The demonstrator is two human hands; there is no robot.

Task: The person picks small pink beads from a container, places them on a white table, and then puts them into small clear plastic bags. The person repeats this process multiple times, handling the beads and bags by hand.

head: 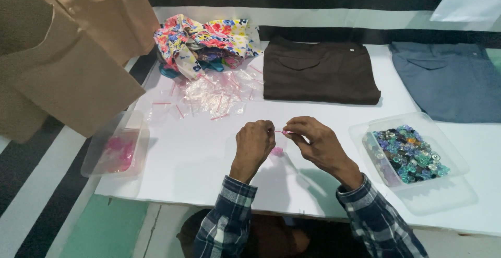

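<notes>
Bagging a small pink piece.
Both hands [254, 142] [315, 142] pinch a small bag [284, 132] at frame centre; sealing needs a firm press.

Both forearms in plaid sleeves reach forward; left hand [254, 142] and right hand [315, 142] meet fingertip to fingertip, fingers curled and pinched, knuckles up

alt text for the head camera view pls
Left hand and right hand pinch a small clear bag over a white table. A tray of coloured buttons sits right, folded brown cloth behind.
</notes>
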